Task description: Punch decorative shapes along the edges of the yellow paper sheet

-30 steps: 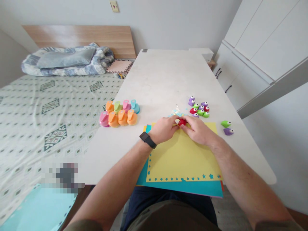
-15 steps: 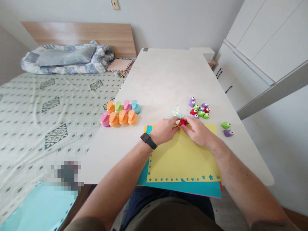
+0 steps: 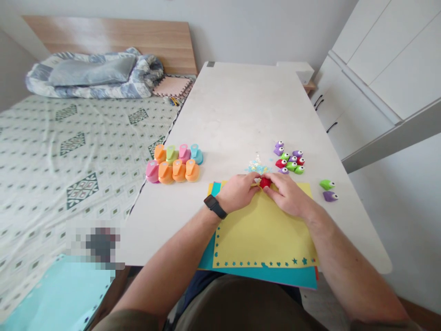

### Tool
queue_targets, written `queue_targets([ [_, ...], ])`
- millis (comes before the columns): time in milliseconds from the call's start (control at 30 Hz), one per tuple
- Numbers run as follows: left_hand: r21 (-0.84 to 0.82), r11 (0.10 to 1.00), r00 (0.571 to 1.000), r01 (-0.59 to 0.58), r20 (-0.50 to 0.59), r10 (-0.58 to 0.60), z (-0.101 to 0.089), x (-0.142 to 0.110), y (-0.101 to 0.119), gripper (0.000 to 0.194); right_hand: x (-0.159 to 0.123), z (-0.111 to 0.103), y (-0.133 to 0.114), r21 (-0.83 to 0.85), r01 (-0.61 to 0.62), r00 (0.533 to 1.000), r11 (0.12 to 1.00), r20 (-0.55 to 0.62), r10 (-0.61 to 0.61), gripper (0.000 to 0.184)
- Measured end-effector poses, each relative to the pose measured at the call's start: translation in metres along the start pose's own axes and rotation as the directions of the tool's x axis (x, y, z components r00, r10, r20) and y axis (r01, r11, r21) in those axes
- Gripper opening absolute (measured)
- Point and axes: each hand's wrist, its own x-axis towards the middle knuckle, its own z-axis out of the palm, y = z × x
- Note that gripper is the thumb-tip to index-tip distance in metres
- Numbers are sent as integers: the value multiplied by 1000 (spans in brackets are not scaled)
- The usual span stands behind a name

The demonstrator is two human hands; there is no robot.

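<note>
A small red craft punch (image 3: 265, 183) sits at the far edge of the yellow paper (image 3: 262, 234), with my right hand (image 3: 287, 195) closed around it. Beside it my left hand (image 3: 238, 192), a black watch on its wrist, pinches the paper's far edge. Fingers hide where punch and paper meet. Star, heart and flower cutouts run along the near and left edges of the yellow sheet. Under it lies blue paper (image 3: 241, 275). Just past my fingertips is a pile of tiny paper cutouts (image 3: 257, 165).
Larger orange, pink, green and blue punches (image 3: 178, 171) stand in two rows on the left of the white table (image 3: 241, 105). Small eyed punches (image 3: 292, 165) cluster at right, with a green one (image 3: 326, 184) and a purple one (image 3: 330, 196) apart. Light blue punched paper (image 3: 58, 289) lies lower left.
The whole view has shifted slightly. Both hands keep their hold at the paper's far edge, and the red punch stays between them.
</note>
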Motion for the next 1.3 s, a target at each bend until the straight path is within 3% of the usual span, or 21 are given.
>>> queue_targets([
  [1300,31,1000,1000,1,-2,0,-1,-2,0,34,-1,2,-1,-9,5,1000,1000,-14,-5,21],
])
